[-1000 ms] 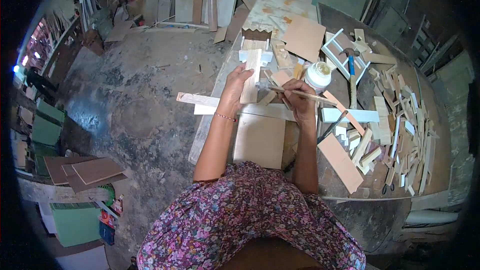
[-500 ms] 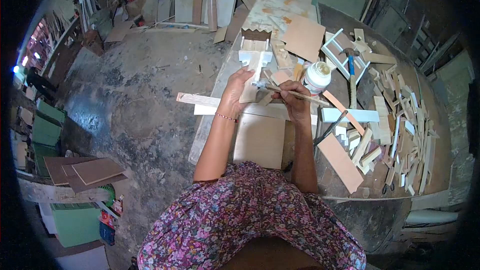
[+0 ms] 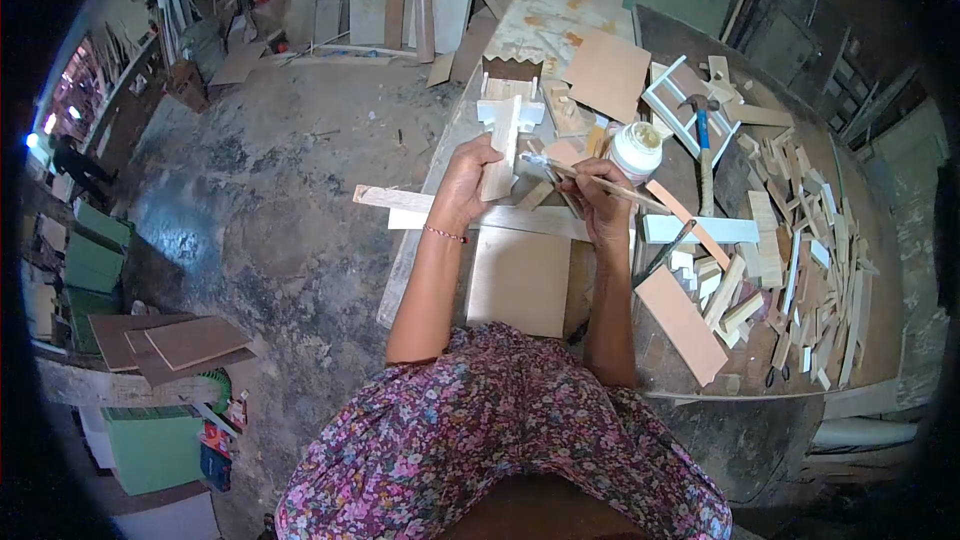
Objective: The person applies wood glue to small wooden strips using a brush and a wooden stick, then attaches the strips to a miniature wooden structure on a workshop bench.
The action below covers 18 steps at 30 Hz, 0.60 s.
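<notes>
My left hand (image 3: 468,178) is closed around a narrow strip of wood (image 3: 503,152), tilted up with its broad face toward me. In my right hand (image 3: 602,202) is a thin wooden-handled brush (image 3: 625,190). Its whitish tip is just right of the strip, with a small gap between them. Beside my right hand stands an open white jar (image 3: 636,155) with pale stuff at its mouth. Beyond the strip sits a small wooden piece with white blocks (image 3: 528,116) and a brown wavy-edged part (image 3: 512,70); the strip hides some of it.
A blue-and-tan hammer (image 3: 704,130) lies by a white wooden frame (image 3: 672,100). Many wood offcuts (image 3: 800,270) cover the table's right side, with scissors (image 3: 777,376) near its front edge. Flat boards (image 3: 516,285) lie before me. A person (image 3: 78,162) is far left.
The brush tip has moved off the wood strip, slightly up and right. My left hand has turned the strip, so its broad face shows more.
</notes>
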Tool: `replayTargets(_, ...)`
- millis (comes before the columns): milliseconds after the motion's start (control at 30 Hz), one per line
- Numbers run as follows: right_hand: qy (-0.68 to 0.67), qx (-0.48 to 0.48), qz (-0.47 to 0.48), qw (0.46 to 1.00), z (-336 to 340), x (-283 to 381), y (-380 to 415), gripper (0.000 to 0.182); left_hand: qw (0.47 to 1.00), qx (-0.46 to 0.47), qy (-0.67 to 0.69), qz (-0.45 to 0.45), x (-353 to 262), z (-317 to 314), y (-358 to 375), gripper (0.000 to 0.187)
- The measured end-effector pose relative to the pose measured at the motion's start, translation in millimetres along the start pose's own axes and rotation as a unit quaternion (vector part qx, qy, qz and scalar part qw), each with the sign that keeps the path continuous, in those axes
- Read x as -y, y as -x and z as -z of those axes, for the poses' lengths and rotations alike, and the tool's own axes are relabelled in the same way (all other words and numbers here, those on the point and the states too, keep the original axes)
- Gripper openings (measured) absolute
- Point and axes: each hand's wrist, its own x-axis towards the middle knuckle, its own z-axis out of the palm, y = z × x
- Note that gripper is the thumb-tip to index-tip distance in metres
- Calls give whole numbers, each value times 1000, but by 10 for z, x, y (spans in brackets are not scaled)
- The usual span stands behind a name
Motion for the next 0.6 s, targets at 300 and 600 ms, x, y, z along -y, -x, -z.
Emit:
replayTargets(300, 53, 19, 25, 998, -39, 71, -10, 5, 995, -72, -20, -62, 144, 19, -73, 24)
replayTargets(600, 106, 30, 31, 993, -51, 63, -13, 5, 988, -112, -62, -84, 136, -95, -20, 24)
